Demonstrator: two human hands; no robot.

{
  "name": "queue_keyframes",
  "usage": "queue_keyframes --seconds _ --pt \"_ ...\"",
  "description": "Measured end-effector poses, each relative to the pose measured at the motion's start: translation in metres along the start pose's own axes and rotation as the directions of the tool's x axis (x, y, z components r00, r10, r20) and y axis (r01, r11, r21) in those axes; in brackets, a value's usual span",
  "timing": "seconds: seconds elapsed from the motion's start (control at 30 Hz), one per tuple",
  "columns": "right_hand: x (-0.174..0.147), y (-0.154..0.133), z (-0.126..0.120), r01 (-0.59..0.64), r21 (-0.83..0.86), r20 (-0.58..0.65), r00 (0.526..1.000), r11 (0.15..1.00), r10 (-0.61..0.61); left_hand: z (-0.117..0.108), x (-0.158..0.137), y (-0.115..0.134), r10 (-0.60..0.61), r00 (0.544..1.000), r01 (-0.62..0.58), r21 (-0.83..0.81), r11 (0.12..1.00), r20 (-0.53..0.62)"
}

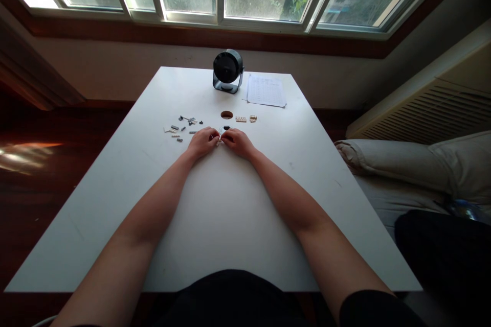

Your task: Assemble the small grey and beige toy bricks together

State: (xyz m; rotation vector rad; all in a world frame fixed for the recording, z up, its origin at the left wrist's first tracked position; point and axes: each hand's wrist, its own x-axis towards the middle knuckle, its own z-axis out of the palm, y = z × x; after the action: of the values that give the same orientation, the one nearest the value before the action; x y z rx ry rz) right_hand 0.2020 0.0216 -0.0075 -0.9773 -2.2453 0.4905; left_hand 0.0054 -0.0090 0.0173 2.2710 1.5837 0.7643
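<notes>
My left hand (203, 142) and my right hand (237, 141) meet over the middle of the white table, fingertips pinched together. Between them is a small pale piece (218, 142), mostly hidden by the fingers, so its exact kind is unclear. Just behind my right fingers lies a round dark thing (226, 128) with a pale rim, partly covered. To the left of my left hand, several small grey and beige pieces like toy building bricks (175, 127) are scattered. Beyond my right hand sit two groups of small tan studded pieces (241, 119).
A small black fan (227, 69) stands at the table's far edge, with printed paper sheets (266, 91) to its right. A brown round spot, seemingly a hole (226, 115), lies in front of it. A cushioned seat (402, 156) flanks the table on the right.
</notes>
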Motion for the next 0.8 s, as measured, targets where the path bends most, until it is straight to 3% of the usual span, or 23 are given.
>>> queue_keyframes --seconds 0.8 --pt "-0.0009 -0.0016 0.0002 -0.001 0.009 -0.009 1.000 1.000 0.001 0.0011 0.0001 -0.0020 0.015 1.000 -0.015 -0.009 1.000 -0.007"
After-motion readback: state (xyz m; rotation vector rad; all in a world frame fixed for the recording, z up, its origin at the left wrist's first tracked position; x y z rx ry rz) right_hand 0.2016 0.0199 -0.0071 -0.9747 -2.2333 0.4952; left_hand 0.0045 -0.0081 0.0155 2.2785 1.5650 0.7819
